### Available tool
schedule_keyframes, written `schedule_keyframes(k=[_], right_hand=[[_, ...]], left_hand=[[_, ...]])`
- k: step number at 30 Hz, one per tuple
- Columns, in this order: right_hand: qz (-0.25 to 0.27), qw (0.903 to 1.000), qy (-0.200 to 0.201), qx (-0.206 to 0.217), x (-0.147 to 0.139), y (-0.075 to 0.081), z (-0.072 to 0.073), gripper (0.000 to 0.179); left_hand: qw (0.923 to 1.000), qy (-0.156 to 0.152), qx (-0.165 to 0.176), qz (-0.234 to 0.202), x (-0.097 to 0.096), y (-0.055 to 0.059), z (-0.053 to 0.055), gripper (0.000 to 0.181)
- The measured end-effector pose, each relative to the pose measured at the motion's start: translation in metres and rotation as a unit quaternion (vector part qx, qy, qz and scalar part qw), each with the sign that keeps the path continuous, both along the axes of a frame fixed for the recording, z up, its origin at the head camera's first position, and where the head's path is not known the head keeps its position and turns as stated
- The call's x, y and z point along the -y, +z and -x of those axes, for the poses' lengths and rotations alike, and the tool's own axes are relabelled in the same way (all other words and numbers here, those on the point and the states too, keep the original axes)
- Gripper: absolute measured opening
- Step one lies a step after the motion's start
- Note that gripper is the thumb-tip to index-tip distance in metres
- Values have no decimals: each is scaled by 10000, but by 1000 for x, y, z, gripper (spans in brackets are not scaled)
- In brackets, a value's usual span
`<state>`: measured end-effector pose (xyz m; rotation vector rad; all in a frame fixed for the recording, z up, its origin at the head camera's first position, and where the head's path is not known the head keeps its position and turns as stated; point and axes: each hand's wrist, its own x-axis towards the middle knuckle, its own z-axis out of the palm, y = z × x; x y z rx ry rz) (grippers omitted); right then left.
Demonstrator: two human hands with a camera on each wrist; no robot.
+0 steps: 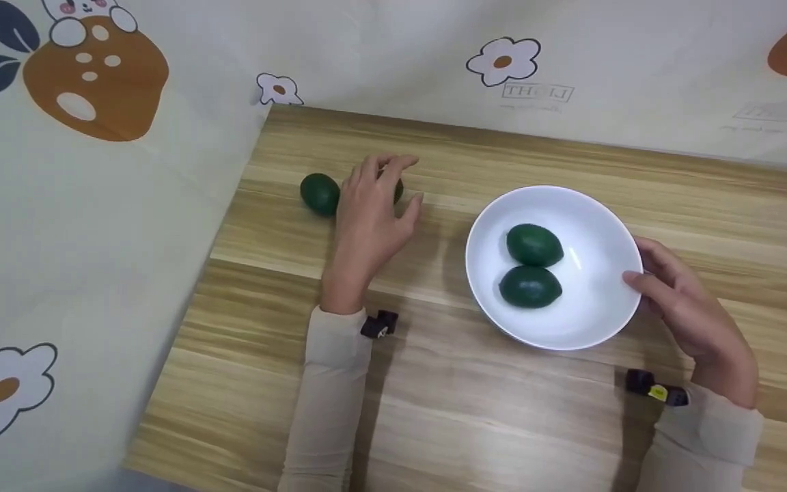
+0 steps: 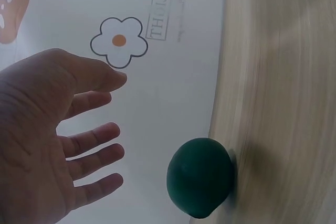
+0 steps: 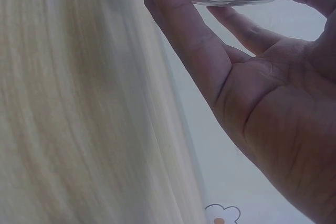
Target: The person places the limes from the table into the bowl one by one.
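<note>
Gripping bowl [image 1: 595, 301]: right fingers [image 3: 189, 35]. Inside: 2 green fruits [image 1: 533, 244]. Backdrop [image 1: 380, 55]: mirrored "LIGHT" [image 1: 537, 93].

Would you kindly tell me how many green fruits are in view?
4: an upper fruit and a lower fruit in the bowl, one fruit on the table left of the left hand, and one fruit partly hidden by that hand. More could be hidden.

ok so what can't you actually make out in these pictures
- Head view: most of the green fruit beneath the left hand, covered by that hand.
- Head view: the right hand's fingertips, hidden by the white bowl.
- Right wrist view: the bowl's upper part and contents, cut off by the top edge.
- Head view: the faint line under the boxed lettering, too small to read.
</note>
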<state>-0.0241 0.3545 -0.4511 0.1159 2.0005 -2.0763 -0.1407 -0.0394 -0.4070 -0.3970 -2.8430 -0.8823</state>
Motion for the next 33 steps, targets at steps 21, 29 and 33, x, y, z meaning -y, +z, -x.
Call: schedule_keyframes(k=[21,29,33], right_hand=[[-116,9999,69,-26,-1,2,-1,39],[-229,9997,44,-28,-1,1,0,40],[-107,9999,-44,-34,0,1,-1,40]], left_hand=[[9988,441,206,36,6,-12,8,50],[9985,476,282,-28,8,-20,13,52],[9984,460,314,-5,9,-21,14,52]])
